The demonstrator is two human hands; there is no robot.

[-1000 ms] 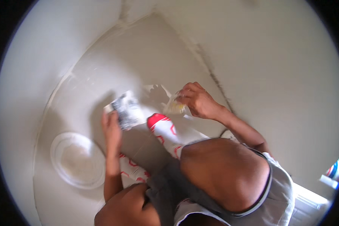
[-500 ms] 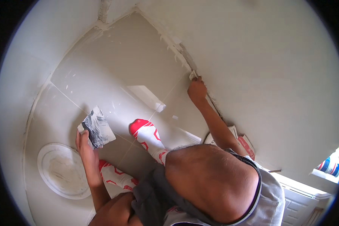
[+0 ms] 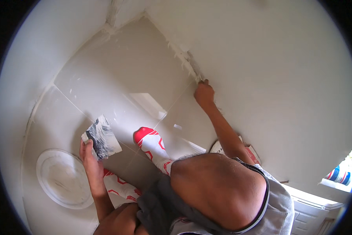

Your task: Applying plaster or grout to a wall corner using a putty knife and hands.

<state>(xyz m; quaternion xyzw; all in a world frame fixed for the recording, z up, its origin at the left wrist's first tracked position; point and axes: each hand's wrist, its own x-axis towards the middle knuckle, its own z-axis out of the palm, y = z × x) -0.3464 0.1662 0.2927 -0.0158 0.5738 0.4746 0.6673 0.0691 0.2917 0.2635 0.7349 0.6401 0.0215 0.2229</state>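
Observation:
My left hand point(image 3: 90, 156) grips the near edge of a square filler-smeared plate point(image 3: 104, 137), dark grey under streaks of white filler. It is held tilted above the tiled floor. My right hand point(image 3: 204, 93) is closed at the foot of the right wall, its fingers round a small filler-smeared tool point(image 3: 200, 80). Most of that tool is hidden by the fingers, so its shape is unclear. Its tip meets the joint point(image 3: 193, 65) between wall and floor, where rough white filler runs toward the far corner and a grey gap shows along part of the wall.
A round white lid point(image 3: 62, 178) with dried residue lies on the floor at left. My sock-covered foot point(image 3: 150, 141) stands between my hands. A red-and-white box point(image 3: 252, 153) sits by the right wall, behind my forearm. White drips spot the tiles point(image 3: 117, 78).
My right hand has shifted slightly along the wall joint, and less of the tool shows beyond the fingers. The plate in my left hand appears slightly lower. The whole view has shifted a little.

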